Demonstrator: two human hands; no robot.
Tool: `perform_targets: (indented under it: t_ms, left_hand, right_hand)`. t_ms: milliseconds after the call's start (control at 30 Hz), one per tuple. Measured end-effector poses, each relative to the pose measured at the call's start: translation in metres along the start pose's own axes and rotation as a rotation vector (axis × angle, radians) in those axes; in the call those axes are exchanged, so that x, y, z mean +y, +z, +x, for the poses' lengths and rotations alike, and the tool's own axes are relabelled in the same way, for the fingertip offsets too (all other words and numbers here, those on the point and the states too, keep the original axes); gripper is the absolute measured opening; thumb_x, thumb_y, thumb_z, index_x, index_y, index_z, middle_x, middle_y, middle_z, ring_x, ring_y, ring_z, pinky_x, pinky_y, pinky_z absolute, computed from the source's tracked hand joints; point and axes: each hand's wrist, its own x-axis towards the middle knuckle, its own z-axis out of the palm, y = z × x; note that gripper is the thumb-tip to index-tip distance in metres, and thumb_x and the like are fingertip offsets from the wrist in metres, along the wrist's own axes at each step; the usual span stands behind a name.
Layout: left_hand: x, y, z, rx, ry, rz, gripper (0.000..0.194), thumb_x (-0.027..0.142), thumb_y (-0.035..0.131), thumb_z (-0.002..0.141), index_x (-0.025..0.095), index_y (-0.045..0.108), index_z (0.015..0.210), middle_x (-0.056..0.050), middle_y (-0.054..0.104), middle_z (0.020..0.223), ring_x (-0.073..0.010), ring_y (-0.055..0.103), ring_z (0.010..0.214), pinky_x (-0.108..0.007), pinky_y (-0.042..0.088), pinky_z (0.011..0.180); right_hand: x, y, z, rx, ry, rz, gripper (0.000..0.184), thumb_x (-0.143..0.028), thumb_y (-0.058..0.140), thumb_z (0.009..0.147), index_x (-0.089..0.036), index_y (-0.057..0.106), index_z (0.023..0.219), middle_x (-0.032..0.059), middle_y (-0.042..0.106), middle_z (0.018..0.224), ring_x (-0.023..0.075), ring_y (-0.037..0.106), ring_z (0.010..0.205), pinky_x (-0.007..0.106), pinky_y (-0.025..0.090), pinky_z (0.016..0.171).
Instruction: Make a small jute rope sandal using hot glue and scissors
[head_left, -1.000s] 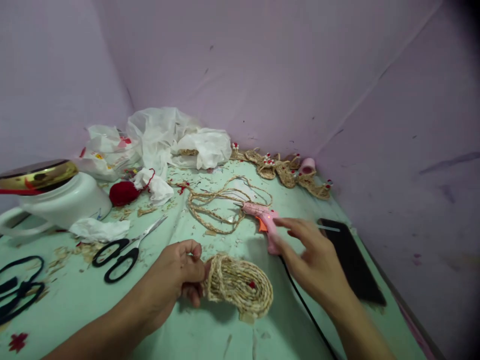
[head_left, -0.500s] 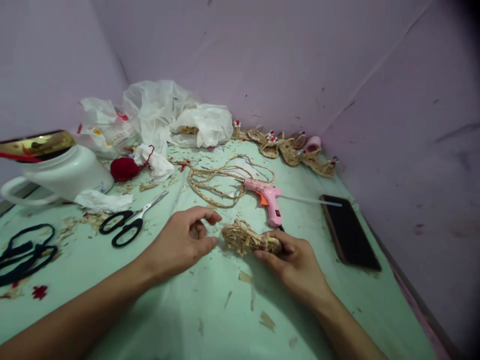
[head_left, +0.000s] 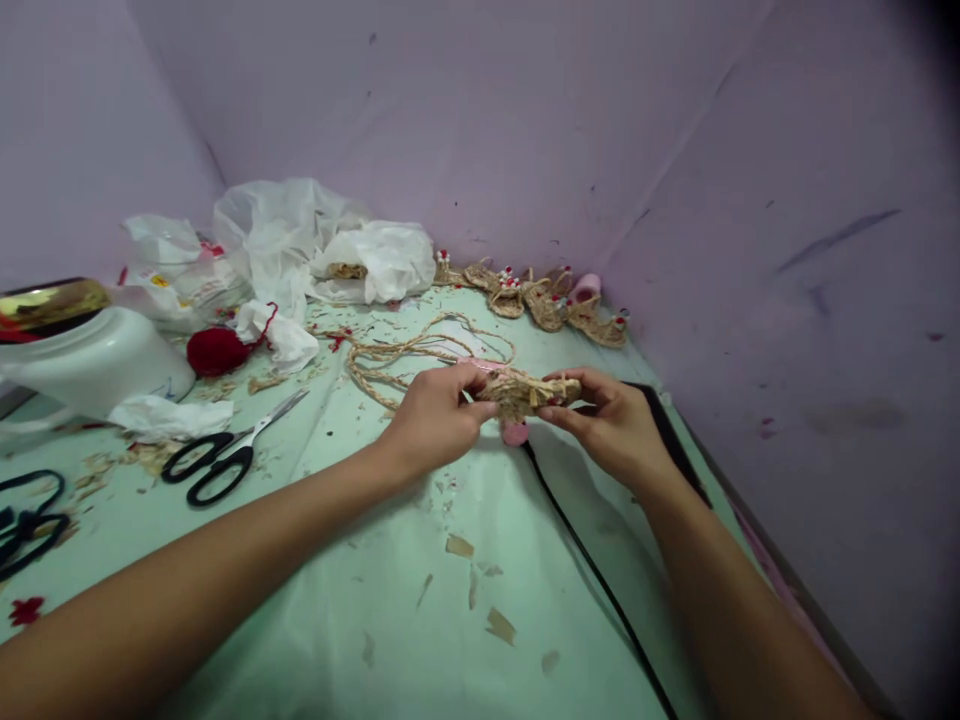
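A small woven straw piece [head_left: 525, 392], shaped like the little braided slippers at the back, is held up off the table between both hands. My left hand [head_left: 442, 415] pinches its left end between thumb and fingers. On its right end, my right hand [head_left: 611, 415] is closed, thumb below and fingers above. Behind the piece lies a pink glue gun [head_left: 516, 432], mostly hidden, with its black cord [head_left: 585, 560] running toward me. A braided straw cord [head_left: 367, 375] lies in loose loops just beyond my left hand.
Black-handled scissors [head_left: 225, 465], a red yarn ball [head_left: 217, 352] and a white pitcher [head_left: 112, 365] stand left. Plastic bags [head_left: 285, 240] and several small straw slippers [head_left: 547, 308] line the back wall. A phone [head_left: 671, 430] lies partly behind my right hand. Straw scraps [head_left: 501, 627] litter the green tabletop.
My left hand has closed on the left end of the straw piece. Both hands have raised it in front of the glue gun. The view has shifted slightly right.
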Motion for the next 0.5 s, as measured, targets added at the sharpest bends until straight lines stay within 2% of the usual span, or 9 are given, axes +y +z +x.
perform_targets:
  t_ms: [133, 300, 400, 500]
  left_hand:
    - [-0.009, 0.018, 0.023, -0.018, -0.010, -0.046, 0.012, 0.013, 0.054, 0.068, 0.015, 0.064, 0.073, 0.002, 0.063, 0.068, -0.0134, 0.055, 0.065, -0.024, 0.039, 0.063]
    - [-0.017, 0.026, 0.028, -0.051, -0.015, -0.086, 0.014, 0.014, 0.058, 0.066, 0.015, 0.068, 0.076, -0.001, 0.068, 0.079, -0.0172, 0.059, 0.077, -0.027, 0.043, 0.072]
    - [-0.020, 0.029, 0.029, -0.044, -0.018, -0.059, 0.010, 0.017, 0.060, 0.067, 0.016, 0.069, 0.070, -0.001, 0.068, 0.074, -0.0166, 0.059, 0.074, -0.027, 0.042, 0.069]
    - [-0.024, 0.034, 0.031, -0.024, -0.084, -0.031, 0.010, 0.021, 0.060, 0.067, 0.016, 0.069, 0.067, 0.001, 0.064, 0.063, -0.0145, 0.055, 0.062, -0.026, 0.040, 0.060]
  right_hand:
    - [0.019, -0.002, 0.015, 0.043, 0.028, 0.053, 0.036, -0.020, 0.070, 0.058, -0.018, 0.061, 0.093, 0.0015, 0.063, 0.079, 0.0184, 0.058, 0.074, 0.030, 0.046, 0.066]
    - [0.030, 0.002, 0.020, 0.011, 0.026, 0.022, 0.033, -0.018, 0.066, 0.061, -0.018, 0.060, 0.094, 0.0012, 0.062, 0.078, 0.0181, 0.058, 0.073, 0.030, 0.045, 0.064]
    - [0.031, 0.002, 0.023, -0.002, 0.009, 0.025, 0.035, -0.017, 0.064, 0.062, -0.018, 0.058, 0.097, 0.0021, 0.061, 0.082, 0.0183, 0.057, 0.076, 0.030, 0.045, 0.065]
    - [0.030, 0.001, 0.025, 0.007, -0.008, -0.002, 0.037, -0.016, 0.063, 0.064, -0.019, 0.058, 0.100, 0.0027, 0.061, 0.084, 0.0182, 0.056, 0.077, 0.030, 0.044, 0.067]
